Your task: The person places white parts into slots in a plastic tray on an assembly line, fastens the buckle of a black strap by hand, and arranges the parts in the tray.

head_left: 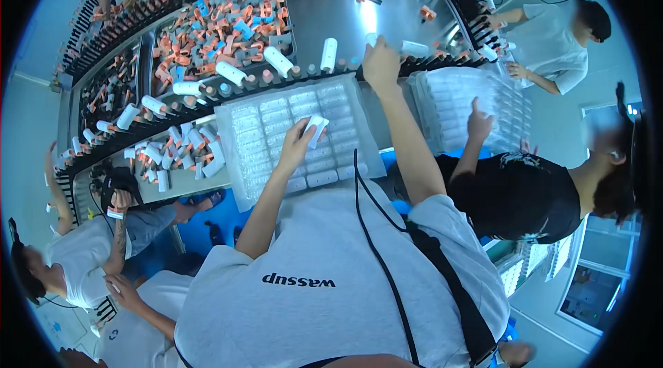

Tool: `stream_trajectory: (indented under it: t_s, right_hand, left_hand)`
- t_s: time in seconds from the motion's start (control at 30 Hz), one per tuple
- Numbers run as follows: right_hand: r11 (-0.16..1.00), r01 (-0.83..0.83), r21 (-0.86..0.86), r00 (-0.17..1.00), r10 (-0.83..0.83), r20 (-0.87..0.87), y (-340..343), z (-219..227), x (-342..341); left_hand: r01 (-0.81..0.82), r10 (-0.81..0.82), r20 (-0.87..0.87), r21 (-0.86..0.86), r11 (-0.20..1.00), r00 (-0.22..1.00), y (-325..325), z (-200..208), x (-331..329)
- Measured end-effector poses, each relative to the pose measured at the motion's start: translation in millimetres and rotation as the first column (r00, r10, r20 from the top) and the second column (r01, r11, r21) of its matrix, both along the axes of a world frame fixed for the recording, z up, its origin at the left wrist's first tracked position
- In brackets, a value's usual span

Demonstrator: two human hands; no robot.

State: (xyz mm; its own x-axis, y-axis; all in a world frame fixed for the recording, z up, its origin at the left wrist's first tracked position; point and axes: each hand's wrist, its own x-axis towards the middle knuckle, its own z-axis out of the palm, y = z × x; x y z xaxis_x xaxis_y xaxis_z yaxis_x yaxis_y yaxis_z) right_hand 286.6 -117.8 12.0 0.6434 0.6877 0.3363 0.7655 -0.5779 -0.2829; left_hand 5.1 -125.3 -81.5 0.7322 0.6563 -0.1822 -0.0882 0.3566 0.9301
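While holding a white case (318,126) in the left hand (295,146) above the tray (232,154), stretching the right hand (382,68) past its far-right corner; cannot tell that grip.

In your left hand (295,143) you hold a small, smooth white piece (317,130), its long side tilted, raised over the middle of the tray. That translucent plastic tray (226,134) lies flat just in front of your chest, its compartments in rows, with white pieces (321,178) in the row nearest you. Beside your right hand (382,64), a white capsule-shaped piece (414,49) lies nearly level on the rack.
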Motion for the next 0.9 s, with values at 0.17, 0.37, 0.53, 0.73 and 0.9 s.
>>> stream_trajectory:
  t_s: [0.17,0.37,0.53,0.73,0.9]
  right_hand:
    - [0.995,-0.076,-0.064,0.994,0.081,0.074,25.7,-7.3,-29.2]
    - [0.919,-0.351,0.178,0.922,0.306,0.239,-21.5,31.8,-80.5]
    - [0.66,-0.724,-0.201,0.656,0.57,-0.494,-123.1,16.3,-110.5]
    - [0.677,-0.697,-0.236,0.679,0.519,-0.52,-173.5,-1.5,-113.9]
    - [0.671,-0.702,-0.239,0.686,0.546,-0.481,-175.5,-7.8,-118.2]
  left_hand:
    - [-0.071,0.071,0.019,-0.006,0.997,0.997,3.4,10.7,1.3]
    - [-0.182,0.185,0.04,-0.069,0.981,0.982,9.2,46.6,-34.1]
    - [-0.199,0.205,-0.087,0.064,0.978,0.975,9.3,35.3,-71.8]
    - [-0.192,0.197,-0.173,0.049,0.98,0.965,15.9,32.3,-69.7]
    - [-0.134,0.148,-0.092,0.138,0.981,0.985,24.0,35.6,-46.2]
